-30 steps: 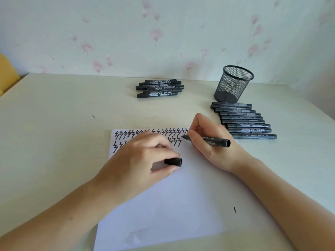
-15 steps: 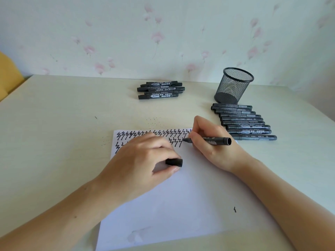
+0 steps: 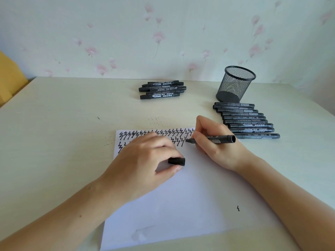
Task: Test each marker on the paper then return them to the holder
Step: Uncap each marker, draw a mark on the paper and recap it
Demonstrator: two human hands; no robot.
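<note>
The right hand (image 3: 215, 142) grips an uncapped black marker (image 3: 212, 139) in a writing hold, fingers curled round the barrel. The marker's long axis runs nearly level across the view, its tip pointing toward the person's left and touching, or all but touching, the paper (image 3: 190, 196) at the right end of the second row of zigzag marks (image 3: 178, 141). The left hand (image 3: 145, 160) rests on the paper just beside the tip and pinches the marker's cap (image 3: 176, 161) between thumb and fingers, the cap's open mouth facing right, toward the marker. The two hands lie near each other but do not touch.

The relation that governs the coming move, as judged from this layout: cap and tip lie close together on roughly parallel axes, so recapping should call for only a short closing of the hands. The mesh holder (image 3: 235, 84) stands upright on the surface (image 3: 63, 124) behind and to the right of the right hand, which is the nearer of the two to it. A row of capped markers (image 3: 243, 120) lies between that hand and the holder; a second pile of markers (image 3: 162, 89) lies farther back, well apart from both hands. No marker can be made out inside the holder.
</note>
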